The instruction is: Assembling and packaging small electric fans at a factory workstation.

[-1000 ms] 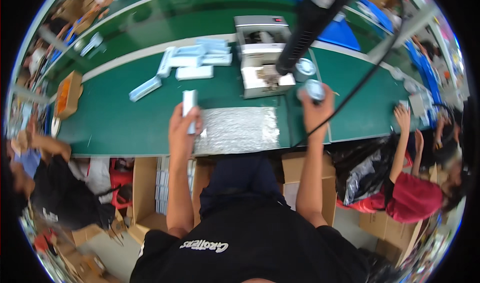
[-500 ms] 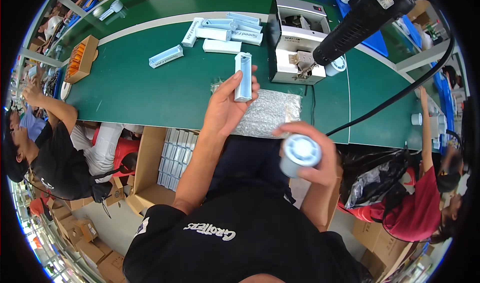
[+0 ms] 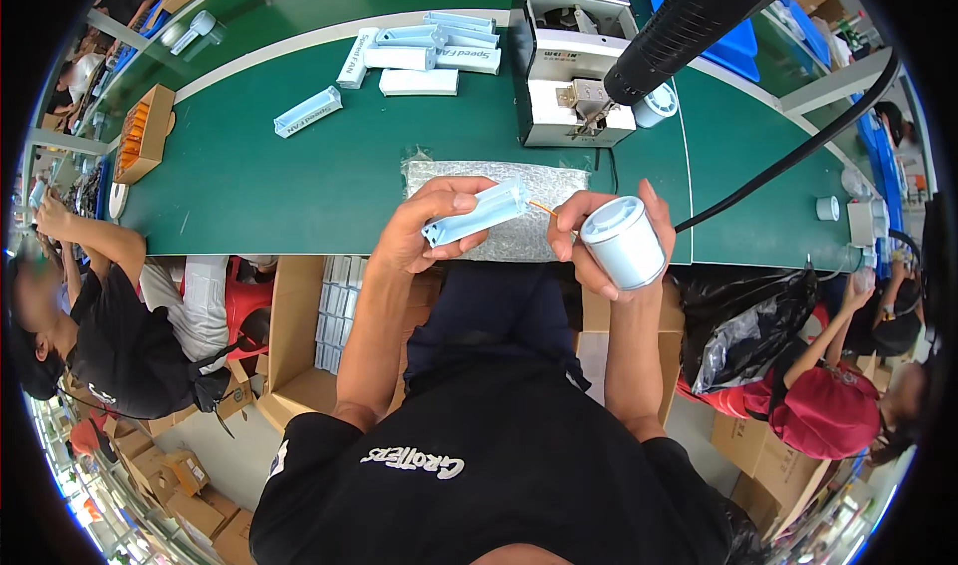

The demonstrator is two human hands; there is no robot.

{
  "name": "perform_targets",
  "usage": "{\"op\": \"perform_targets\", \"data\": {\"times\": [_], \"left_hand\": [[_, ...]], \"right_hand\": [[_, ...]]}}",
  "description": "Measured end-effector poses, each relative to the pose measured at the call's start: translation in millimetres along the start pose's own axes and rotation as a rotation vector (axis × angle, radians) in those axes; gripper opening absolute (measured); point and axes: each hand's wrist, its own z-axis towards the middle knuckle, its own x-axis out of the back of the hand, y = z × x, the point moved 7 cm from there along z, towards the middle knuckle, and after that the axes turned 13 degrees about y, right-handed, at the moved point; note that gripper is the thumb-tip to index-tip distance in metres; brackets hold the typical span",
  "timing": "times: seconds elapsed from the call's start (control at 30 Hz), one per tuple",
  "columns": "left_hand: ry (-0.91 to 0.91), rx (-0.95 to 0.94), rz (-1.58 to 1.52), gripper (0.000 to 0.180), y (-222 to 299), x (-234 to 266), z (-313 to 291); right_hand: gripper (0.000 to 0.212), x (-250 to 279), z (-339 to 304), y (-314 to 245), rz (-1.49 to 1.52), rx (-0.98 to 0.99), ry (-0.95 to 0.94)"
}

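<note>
My left hand (image 3: 431,224) is closed round a pale blue, trough-shaped plastic housing (image 3: 477,214), tilted with its hollow side showing. In my right hand (image 3: 639,228) is a light blue and white round fan-like part (image 3: 624,246), its slotted end turned up and toward the left. A short orange wire (image 3: 542,208) runs between the housing's right end and the fingers of my right hand; its ends are hard to make out. Both hands are above a sheet of bubble wrap (image 3: 519,236) at the near edge of the green table (image 3: 239,196).
Several similar housings (image 3: 399,58) lie at the back, one housing (image 3: 308,112) apart from them. A metal bench machine (image 3: 574,61) stands behind my right hand, with a black cylindrical tool (image 3: 664,41) over it. A carton (image 3: 299,315) of housings is below at left. People sit on both sides.
The housing in my left hand has tipped from upright to a slant. My right hand has brought the round part up beside it, and an orange wire now shows between them.
</note>
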Motion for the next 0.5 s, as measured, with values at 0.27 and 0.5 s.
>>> {"op": "perform_targets", "data": {"times": [0.27, 0.5], "left_hand": [[-0.116, 0.038, 0.033, 0.058, -4.8, 4.1, 0.2], [-0.097, -0.004, 0.296, 0.048, 9.9, 2.7, 3.8]], "right_hand": [[0.095, 2.2, 1.0, 7.3, 0.15, -0.096, -0.015], [0.071, -0.8, 2.3, 13.0, -0.055, -0.078, 0.149]]}}
